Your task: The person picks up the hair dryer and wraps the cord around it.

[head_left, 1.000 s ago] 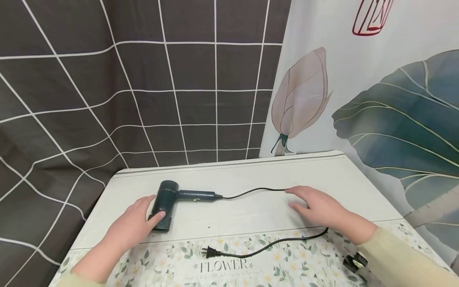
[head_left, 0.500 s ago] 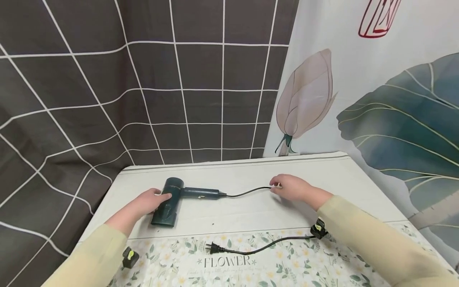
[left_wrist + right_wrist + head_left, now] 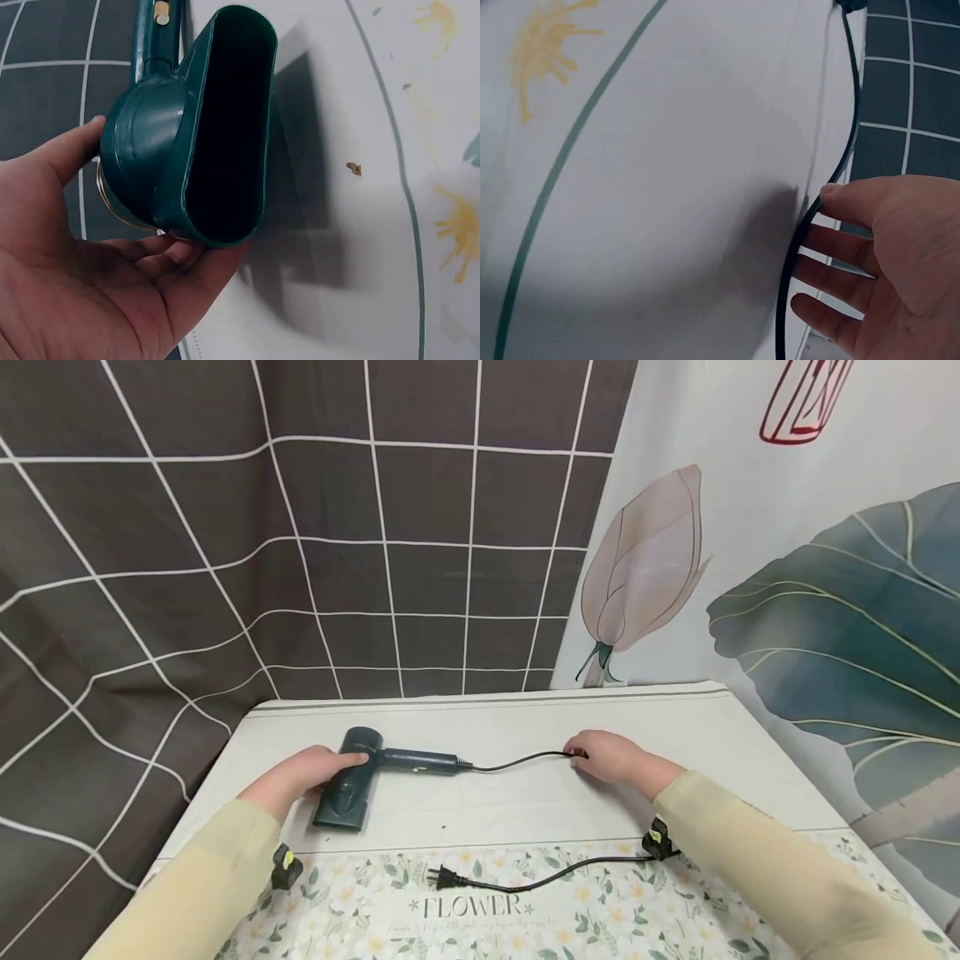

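A dark green hair dryer [image 3: 348, 793] lies on the white part of the table cover, its handle to the right and its flat nozzle toward the person. My left hand [image 3: 300, 774] grips the barrel; in the left wrist view the thumb [image 3: 79, 150] lies on one side and curled fingers [image 3: 187, 277] on the other, below the wide nozzle opening [image 3: 232, 127]. From the handle's end a black cord [image 3: 517, 764] runs right to my right hand [image 3: 615, 758]. That hand pinches the cord between thumb and fingers, as the right wrist view shows, with other fingers [image 3: 829, 270] behind it.
A two-pin plug [image 3: 447, 878] lies on the floral part of the table cover [image 3: 555, 927], nearer the person. Its length of cord [image 3: 570, 867] runs right, under the right forearm. Behind the table hang a dark checked cloth [image 3: 420, 568] and a flower-printed cloth [image 3: 660, 593].
The left hand has gone from beside the hair dryer to gripping its barrel. The right hand has moved left and taken the cord between thumb and fingers.
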Available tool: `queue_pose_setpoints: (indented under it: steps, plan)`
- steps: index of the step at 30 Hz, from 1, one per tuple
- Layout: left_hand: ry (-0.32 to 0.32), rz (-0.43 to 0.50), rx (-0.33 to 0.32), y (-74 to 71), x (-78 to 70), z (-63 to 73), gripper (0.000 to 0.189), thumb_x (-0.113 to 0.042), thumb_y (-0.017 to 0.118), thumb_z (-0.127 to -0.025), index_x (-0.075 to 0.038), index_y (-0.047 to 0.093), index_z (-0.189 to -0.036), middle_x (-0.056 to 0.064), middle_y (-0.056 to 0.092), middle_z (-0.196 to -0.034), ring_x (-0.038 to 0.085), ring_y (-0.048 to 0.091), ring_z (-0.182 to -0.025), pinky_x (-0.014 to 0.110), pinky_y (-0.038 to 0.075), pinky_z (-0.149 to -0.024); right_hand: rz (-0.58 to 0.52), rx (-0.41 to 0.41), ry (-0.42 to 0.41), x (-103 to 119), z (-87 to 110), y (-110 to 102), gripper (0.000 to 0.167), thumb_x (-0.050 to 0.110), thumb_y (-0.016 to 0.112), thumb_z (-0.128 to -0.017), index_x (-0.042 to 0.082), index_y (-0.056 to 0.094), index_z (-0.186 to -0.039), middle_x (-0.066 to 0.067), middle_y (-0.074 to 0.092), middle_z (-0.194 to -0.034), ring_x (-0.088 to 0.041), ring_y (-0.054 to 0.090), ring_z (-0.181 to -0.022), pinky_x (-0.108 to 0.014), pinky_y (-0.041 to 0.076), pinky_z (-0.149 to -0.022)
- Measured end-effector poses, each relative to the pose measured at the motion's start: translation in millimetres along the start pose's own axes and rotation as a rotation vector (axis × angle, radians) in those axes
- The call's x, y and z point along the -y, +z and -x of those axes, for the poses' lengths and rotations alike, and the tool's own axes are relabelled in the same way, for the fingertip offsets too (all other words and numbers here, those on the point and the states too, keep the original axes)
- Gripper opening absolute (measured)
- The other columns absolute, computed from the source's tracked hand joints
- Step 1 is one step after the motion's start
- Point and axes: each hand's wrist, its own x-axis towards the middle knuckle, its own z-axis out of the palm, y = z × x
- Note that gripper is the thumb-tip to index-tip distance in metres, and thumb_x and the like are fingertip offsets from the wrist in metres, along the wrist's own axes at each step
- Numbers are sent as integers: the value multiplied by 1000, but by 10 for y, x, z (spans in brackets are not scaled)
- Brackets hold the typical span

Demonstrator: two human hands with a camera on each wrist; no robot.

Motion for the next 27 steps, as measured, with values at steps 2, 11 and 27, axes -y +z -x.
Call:
queue_pose_setpoints:
  steps: [2,11,27]
  plan:
    - [-15,32,9,-4,15,-7,75,-52,61,-93,16,51,-126,16,61,-102,23,63,-87,39,54,-79,15,-8,0,8,-3,18,21,13,63,-97,4,70,-115,-7,69,-102,-24,64,-97,-44,50,-88]
    - [-55,132,19,50,55,-4,85,-53,62,-91,16,40,-137,21,59,-115,24,62,-91,35,53,-75,27,-33,-10,1,-6,62,8,13,66,-95,7,70,-100,-2,65,-91,-19,62,-87,-40,51,-81]
    - [-7,217,-46,139,67,189,88,-54,58,-93,18,36,-138,27,58,-121,28,61,-99,44,53,-87,-137,-204,-7,120,137,-4,11,7,52,-102,6,60,-108,-5,64,-98,-19,61,-91,-41,50,-80]
